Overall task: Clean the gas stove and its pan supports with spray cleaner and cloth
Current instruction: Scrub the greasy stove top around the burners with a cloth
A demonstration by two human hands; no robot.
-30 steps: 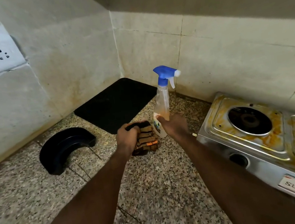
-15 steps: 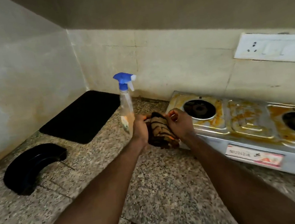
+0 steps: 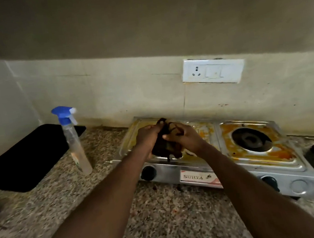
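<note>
As the cloth (image 3: 163, 147) looked limp and light, left hand (image 3: 146, 135) and right hand (image 3: 186, 138) pinched its bunched top, frame centre.

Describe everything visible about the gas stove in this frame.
The gas stove is a two-burner unit of shiny steel, its top smeared with orange-brown grease. The right burner well lies bare. Two black knobs and a red-and-white label face forward. It stands flat on the speckled counter against the tiled wall. The left hand and right hand hold a dark cloth over its left burner; contact cannot be told.
</note>
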